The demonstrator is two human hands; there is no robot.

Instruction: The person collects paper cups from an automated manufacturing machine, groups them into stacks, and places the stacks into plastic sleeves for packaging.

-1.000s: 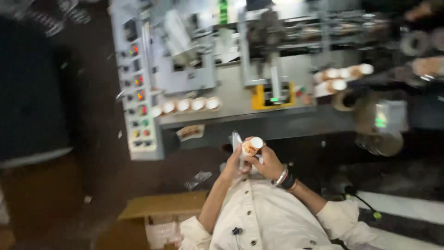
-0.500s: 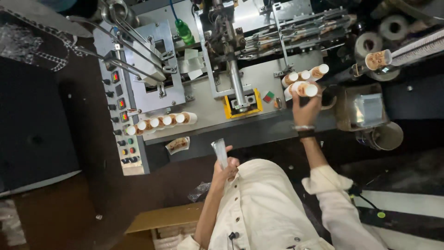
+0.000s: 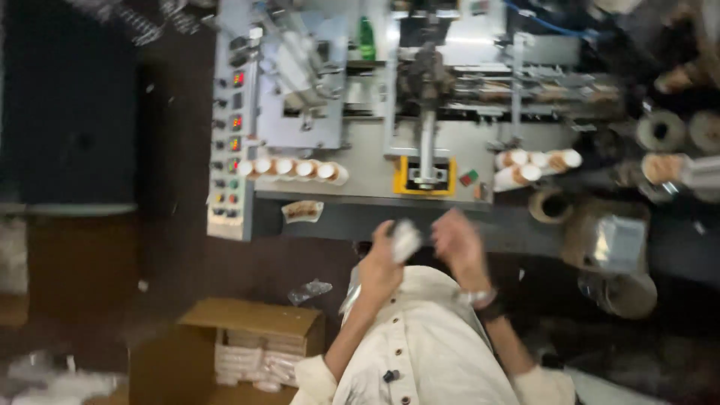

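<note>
Here the left hand clasps a small crumpled white plastic wrapper at chest height, before the grey machine bench. The right hand, blurred and apparently empty, hovers just beside it to the right.

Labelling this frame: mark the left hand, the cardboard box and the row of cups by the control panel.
left hand (image 3: pixel 379 271): head view, back of the hand.
cardboard box (image 3: pixel 251 319): head view, top flap.
row of cups (image 3: pixel 294 168): head view, middle cup's rim.
</note>
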